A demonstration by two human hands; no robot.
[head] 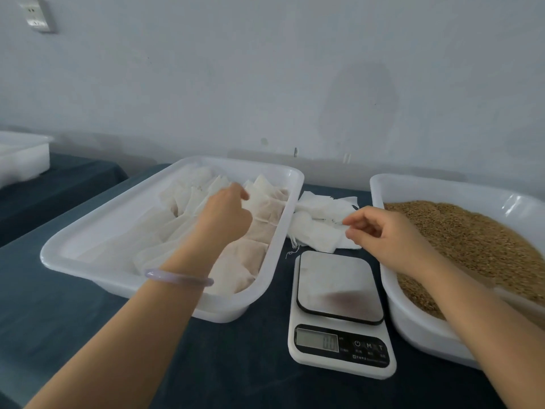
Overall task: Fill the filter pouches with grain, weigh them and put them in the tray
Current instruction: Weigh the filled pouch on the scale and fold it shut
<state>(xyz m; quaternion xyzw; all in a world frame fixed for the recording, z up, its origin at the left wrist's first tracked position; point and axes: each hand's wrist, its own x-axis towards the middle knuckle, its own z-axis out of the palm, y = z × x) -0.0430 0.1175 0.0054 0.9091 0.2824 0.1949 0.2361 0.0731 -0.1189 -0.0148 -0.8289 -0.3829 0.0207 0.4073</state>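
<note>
A white tray [97, 240] on the left holds several filled filter pouches [265, 214]. My left hand [224, 216] reaches into it, fingers curled over the pouches at the far end; whether it grips one I cannot tell. A heap of empty white pouches [321, 228] lies on the cloth behind the scale. My right hand [380, 231] hovers at that heap's right edge, its fingertips pinching the corner of an empty pouch. The digital scale [339, 314] stands between the trays with a bare platform and reads 0.0. A white tub [413, 320] on the right holds brown grain [472, 240].
A dark blue cloth [59, 320] covers the table. Another white tray [20, 157] sits on a separate table at the far left. A grey wall runs close behind the trays, with a socket [37, 16] at the upper left.
</note>
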